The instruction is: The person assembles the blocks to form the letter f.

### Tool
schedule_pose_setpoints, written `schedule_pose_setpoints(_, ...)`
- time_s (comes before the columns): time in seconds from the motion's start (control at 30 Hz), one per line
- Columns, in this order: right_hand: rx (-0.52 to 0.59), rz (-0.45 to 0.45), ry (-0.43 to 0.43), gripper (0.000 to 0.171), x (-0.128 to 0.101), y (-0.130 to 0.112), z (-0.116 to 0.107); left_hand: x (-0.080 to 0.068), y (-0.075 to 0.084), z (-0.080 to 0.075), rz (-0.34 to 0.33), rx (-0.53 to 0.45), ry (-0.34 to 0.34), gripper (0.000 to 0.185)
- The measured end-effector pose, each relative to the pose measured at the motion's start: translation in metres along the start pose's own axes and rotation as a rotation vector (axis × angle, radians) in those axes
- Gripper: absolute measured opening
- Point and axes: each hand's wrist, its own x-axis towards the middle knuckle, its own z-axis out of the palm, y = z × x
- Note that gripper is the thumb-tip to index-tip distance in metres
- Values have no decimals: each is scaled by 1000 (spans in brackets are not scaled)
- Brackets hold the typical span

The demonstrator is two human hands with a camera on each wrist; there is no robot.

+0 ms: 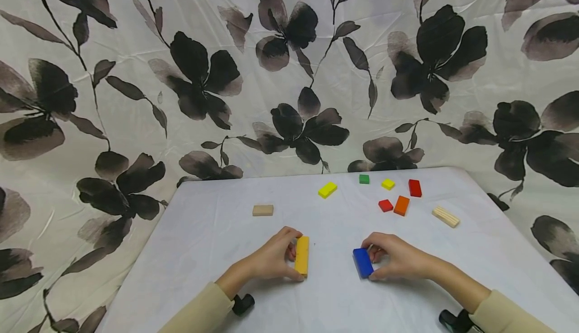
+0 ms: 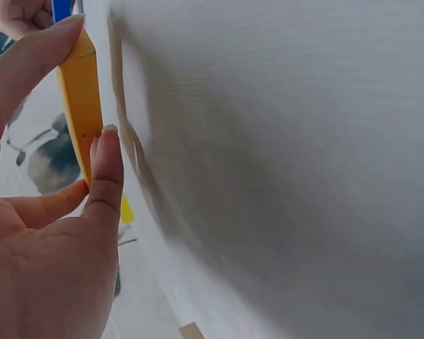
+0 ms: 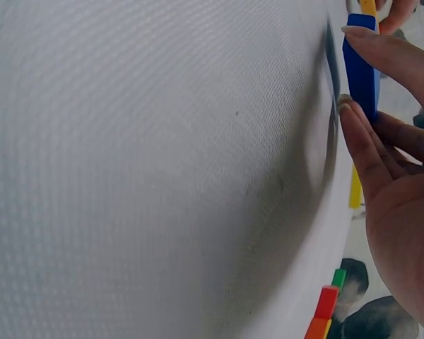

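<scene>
My left hand [image 1: 276, 257] pinches a long yellow-orange block [image 1: 302, 256] by its two ends, thumb at the near end and fingers at the far end. Across from it, my right hand [image 1: 398, 257] grips a blue block [image 1: 363, 263] the same way. A space of white tabletop separates the two blocks in the head view. Up close in the left wrist view, the yellow-orange block [image 2: 83, 106] seems just off the cloth. The right wrist view has the blue block [image 3: 361, 67] between thumb and fingers, near the surface.
A plain wooden block [image 1: 263, 210] lies at the back left of the white table [image 1: 203, 242]. Farther back are yellow [image 1: 327, 189], green [image 1: 364, 179], red [image 1: 414, 188] and orange [image 1: 401, 205] blocks. A ridged wooden block [image 1: 446, 217] lies on the right.
</scene>
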Motion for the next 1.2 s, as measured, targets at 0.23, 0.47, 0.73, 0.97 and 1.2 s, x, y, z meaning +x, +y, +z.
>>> schedule_pose_setpoints(0.23, -3, 5, -2, 57, 3, -2, 3, 6, 1, 3, 26, 8, 11, 93)
schedule_pose_setpoints(0.47, 18, 1, -17, 56, 4, -4, 6, 14, 4, 8, 27, 5, 13, 93)
schedule_pose_setpoints(0.73, 20, -15, -28, 54, 8, -8, 11, 20, 9, 14, 30, 3, 11, 94)
schedule_pose_setpoints(0.97, 11, -17, -35, 54, 9, -12, 13, 26, 9, 17, 23, 3, 7, 95)
schedule_pose_setpoints(1.2, 13, -18, -41, 54, 12, -14, 15, 30, 15, 20, 14, 15, 5, 94)
